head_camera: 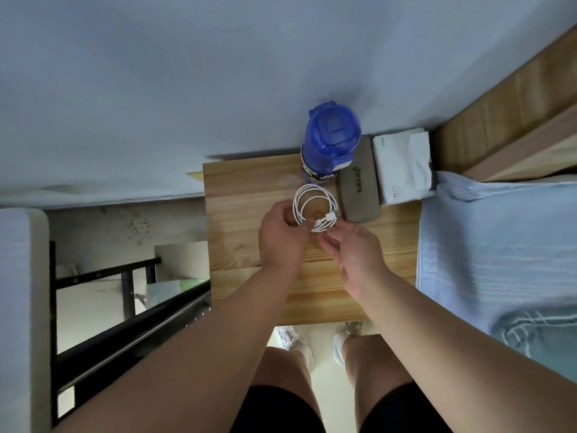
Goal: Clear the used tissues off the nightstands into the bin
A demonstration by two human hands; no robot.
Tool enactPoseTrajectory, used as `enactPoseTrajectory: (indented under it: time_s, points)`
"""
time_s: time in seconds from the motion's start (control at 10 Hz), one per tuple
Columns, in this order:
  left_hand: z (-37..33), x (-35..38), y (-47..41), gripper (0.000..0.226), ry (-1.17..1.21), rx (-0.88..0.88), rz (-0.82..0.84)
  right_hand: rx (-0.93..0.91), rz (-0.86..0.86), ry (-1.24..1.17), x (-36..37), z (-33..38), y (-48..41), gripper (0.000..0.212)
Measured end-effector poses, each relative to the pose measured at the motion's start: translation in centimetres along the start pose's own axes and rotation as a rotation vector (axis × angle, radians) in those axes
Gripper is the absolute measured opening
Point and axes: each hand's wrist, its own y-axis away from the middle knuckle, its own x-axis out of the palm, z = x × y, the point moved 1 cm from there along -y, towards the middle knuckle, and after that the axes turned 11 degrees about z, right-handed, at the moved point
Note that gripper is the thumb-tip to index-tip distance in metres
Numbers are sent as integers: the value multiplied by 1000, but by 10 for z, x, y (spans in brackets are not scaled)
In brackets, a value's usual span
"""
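My left hand (282,235) pinches the coiled white USB cable (315,207) over the wooden nightstand (237,214); my right hand (352,248) touches it, fingers loosely open. A soft white tissue pack (396,170) lies beside the olive pouch (359,185) and blue plastic bottle (331,139).

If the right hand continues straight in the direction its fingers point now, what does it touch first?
Most likely the coiled white cable: the right hand points up and left at the plug end, which the left hand pinches. Beyond the coil stands the blue bottle. Height above the nightstand is unclear.

On the nightstand (237,195), cable (313,207) lies before bottle (331,139), left of case (359,189).
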Motion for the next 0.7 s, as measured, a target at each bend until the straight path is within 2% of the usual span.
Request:
enactPoseTrajectory:
  time_s: [0.2,0.3,0.5,0.6,0.7]
  points:
    - [-2,-1,-6,54,-70,36,10,8,-79,-162,4,-5,-3,33]
    - [2,-1,-1,68,-47,-4,14,46,-112,-101,-1,-9,-1,27]
    - [9,-1,8,76,3,-47,-1,77,-111,-71,-9,-8,11,22]
    - [13,-7,17,71,50,-79,11,104,-99,-15,-15,-4,22,15]
    - [9,-18,36,33,118,-128,42,167,-71,123,-22,6,47,7]
